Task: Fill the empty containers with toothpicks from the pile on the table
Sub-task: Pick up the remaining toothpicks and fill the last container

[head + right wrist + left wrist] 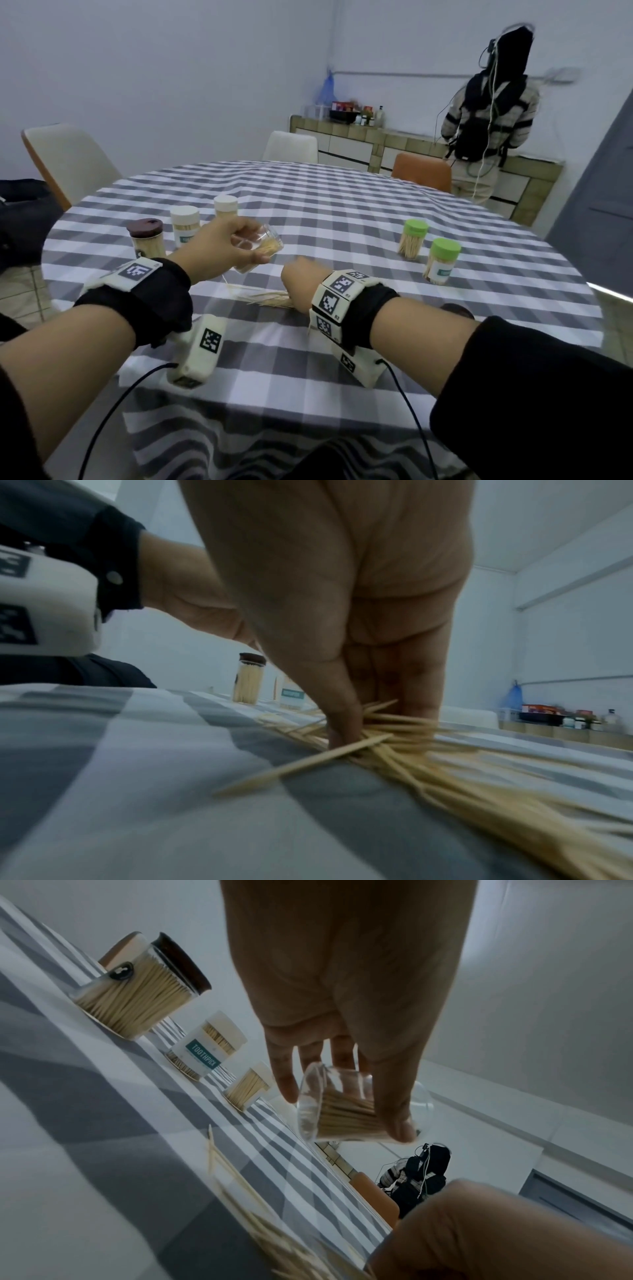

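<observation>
left hand (228, 240): grips clear jar (359, 1107) tipped sideways, mouth toward right hand, part-filled, ready to receive | right hand (346, 685): fingers pinching toothpicks (404, 753) from pile on desk (342, 212), just below jar | filled jars beyond hands

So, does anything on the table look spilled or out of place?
Only the loose toothpicks lying scattered on the checked cloth, the task's pile. The right hand pinches into them; the left hand holds a clear container tilted, part filled. The capped jars stand upright.
</observation>
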